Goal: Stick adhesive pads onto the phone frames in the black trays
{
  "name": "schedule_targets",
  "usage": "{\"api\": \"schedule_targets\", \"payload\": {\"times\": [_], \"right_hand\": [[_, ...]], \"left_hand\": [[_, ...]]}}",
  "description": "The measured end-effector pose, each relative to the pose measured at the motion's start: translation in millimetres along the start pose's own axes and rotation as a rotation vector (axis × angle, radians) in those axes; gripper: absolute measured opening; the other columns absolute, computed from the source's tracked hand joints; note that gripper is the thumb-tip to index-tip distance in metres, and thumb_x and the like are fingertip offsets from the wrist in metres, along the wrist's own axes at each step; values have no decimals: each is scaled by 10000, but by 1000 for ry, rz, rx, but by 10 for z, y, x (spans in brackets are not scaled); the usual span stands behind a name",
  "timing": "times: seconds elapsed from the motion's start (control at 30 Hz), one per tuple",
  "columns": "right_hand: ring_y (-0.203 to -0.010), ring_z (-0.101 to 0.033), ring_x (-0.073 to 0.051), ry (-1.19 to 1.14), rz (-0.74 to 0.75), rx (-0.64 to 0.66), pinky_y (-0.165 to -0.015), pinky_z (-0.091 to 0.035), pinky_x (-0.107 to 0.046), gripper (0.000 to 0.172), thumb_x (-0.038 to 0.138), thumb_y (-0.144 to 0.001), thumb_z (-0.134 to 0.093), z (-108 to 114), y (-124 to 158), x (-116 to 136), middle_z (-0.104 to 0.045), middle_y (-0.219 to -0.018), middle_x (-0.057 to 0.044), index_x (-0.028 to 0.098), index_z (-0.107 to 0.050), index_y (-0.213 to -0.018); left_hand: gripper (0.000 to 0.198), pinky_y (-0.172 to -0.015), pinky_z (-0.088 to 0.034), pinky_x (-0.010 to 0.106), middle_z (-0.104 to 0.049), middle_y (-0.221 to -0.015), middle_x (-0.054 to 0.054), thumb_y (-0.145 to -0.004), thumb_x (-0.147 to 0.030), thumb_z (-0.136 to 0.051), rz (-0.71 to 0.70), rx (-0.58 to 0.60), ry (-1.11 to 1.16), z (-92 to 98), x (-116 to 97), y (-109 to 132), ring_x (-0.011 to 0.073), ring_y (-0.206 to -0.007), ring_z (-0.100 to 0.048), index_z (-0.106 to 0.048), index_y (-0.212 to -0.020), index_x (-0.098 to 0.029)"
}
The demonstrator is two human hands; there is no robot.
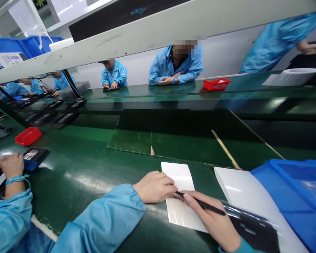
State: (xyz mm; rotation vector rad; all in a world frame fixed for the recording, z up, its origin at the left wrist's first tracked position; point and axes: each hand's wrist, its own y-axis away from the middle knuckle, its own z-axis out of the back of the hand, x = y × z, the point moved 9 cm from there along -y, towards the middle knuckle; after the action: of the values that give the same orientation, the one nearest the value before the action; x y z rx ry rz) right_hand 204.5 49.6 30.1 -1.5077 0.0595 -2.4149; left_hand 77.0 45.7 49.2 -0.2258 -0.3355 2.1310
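Observation:
On the green bench a white sheet [177, 172] lies under both hands, with faint shiny rectangles on its nearer half. My left hand [156, 187] rests over the sheet's left edge, its fingers curled and pressed together; whatever is between them is hidden. My right hand [212, 218] grips a slim black tweezer-like tool [210, 206], whose tip meets the left fingertips. Beside my right wrist lies a glossy black panel or film [255, 228]. A larger curved white sheet [249, 191] is just beyond it.
A blue bin [287, 196] stands at the right. Left along the bench are a co-worker's hand [13, 165], a black device tray [35, 154] and a red bin [28, 136]. A green board [179, 146] lies ahead, and co-workers in blue coats [175, 66] sit across.

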Motion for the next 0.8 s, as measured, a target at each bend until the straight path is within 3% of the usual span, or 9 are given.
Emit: {"api": "schedule_targets", "payload": {"times": [0.27, 0.47, 0.67, 0.8], "right_hand": [[-792, -746, -289, -4, 13, -8, -761, -628, -341, 390, 553, -849, -647, 21, -11, 84, -785, -874, -99, 199, -803, -799], [-732, -721, -264, -3, -3, 28, -733, -613, -322, 402, 552, -874, -617, -7, -5, 41, -775, -836, -85, 201, -784, -772], [-715, -715, -246, -11, -5, 50, -695, -594, -290, 414, 539, -900, -587, -34, -4, 39, -764, -803, -70, 201, -766, -744], [-778, -733, -253, -4, -16, 18, -760, -592, -291, 364, 535, -876, -622, -7, 11, -35, -776, -856, -61, 212, -783, -822]], "left_hand": [[380, -680, -390, 276, -681, -937, 9, -1017, -457, -424, 7, -41, 16, 17, 2, -15, 131, -854, -605, -693, -920, -208], [315, -696, -394, 275, -660, -962, 22, -1032, -356, -407, -9, -3, -22, -31, -2, 3, 128, -887, -585, -685, -990, -214], [355, -695, -409, 275, -664, -954, 14, -1029, -422, -400, -4, -40, -7, 0, 4, 6, 126, -867, -589, -687, -982, -218], [372, -696, -408, 268, -685, -949, 22, -1027, -435, -403, 18, -30, 33, 1, 16, -3, 134, -868, -606, -685, -969, -199]]}}
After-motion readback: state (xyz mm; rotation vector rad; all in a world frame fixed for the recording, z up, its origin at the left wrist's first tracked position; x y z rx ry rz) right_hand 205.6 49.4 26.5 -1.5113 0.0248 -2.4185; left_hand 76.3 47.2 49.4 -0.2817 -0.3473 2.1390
